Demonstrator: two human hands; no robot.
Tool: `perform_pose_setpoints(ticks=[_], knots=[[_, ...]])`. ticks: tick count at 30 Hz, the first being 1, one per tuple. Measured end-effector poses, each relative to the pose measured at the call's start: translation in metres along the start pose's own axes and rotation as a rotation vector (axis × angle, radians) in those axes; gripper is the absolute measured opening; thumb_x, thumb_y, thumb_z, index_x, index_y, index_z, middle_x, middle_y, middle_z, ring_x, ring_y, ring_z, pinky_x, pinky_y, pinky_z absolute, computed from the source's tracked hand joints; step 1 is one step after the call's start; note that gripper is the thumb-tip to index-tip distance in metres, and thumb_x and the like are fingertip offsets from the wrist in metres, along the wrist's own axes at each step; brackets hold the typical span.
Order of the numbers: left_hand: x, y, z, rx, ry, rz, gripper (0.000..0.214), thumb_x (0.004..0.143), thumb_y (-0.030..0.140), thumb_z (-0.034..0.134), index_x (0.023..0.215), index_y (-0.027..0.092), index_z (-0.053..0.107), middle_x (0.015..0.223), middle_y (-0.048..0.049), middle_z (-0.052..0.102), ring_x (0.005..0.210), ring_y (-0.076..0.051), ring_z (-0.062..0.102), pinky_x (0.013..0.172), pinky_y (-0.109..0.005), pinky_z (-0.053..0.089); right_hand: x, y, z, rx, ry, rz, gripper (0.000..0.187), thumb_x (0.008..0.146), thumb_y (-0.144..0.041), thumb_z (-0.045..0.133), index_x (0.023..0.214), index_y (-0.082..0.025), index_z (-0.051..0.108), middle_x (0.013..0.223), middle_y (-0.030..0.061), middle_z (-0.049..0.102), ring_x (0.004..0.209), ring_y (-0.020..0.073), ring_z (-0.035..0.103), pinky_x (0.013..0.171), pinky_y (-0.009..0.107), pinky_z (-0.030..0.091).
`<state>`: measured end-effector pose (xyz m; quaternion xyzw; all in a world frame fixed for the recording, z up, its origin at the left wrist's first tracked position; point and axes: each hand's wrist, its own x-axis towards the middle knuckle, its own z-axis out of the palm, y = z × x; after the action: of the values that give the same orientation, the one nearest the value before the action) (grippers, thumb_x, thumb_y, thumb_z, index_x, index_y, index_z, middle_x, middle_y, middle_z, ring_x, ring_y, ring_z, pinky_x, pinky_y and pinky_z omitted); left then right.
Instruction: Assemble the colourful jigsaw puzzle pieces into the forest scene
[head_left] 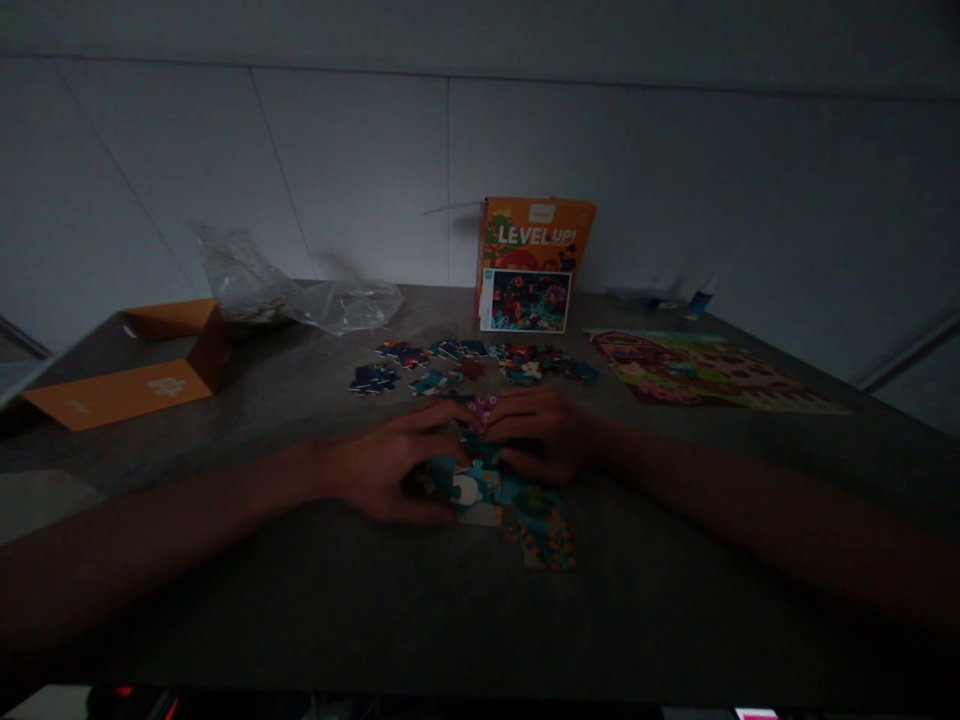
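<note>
Small joined jigsaw puzzle pieces (480, 505) in teal, white and orange lie flat near the middle of the table. My left hand (394, 462) curves over their left side, its fingers bent and its thumb at the lower edge. From the right, my right hand (544, 432) presses its fingers together at the upper edge. Between the fingertips of both hands shows a purple puzzle piece (482, 408), partly hidden by them. Just beyond the hands are several loose puzzle pieces (471, 368) in dark blue, red and teal.
An orange puzzle box (536, 235) stands upright at the back, a small picture card (525, 302) leaning on it. At left are an open orange box part (124, 392) and clear plastic bags (349, 303). A colourful farm picture (697, 370) lies at right. The light is dim.
</note>
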<state>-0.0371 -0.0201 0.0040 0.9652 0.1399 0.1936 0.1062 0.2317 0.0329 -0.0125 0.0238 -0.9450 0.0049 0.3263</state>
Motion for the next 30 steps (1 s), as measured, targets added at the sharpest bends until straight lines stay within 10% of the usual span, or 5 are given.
perform_pose_setpoints(ticks=[30], knots=[[0.007, 0.03, 0.001, -0.044, -0.005, 0.053, 0.023, 0.085, 0.035, 0.082, 0.1, 0.02, 0.072, 0.119, -0.0103, 0.068, 0.114, -0.025, 0.065, 0.103, -0.041, 0.055, 0.001, 0.002, 0.001, -0.035, 0.011, 0.007, 0.015, 0.093, -0.019, 0.055, 0.099, -0.016, 0.068, 0.092, 0.0079, 0.075, 0.085, 0.0163, 0.07, 0.074, 0.03, 0.057]])
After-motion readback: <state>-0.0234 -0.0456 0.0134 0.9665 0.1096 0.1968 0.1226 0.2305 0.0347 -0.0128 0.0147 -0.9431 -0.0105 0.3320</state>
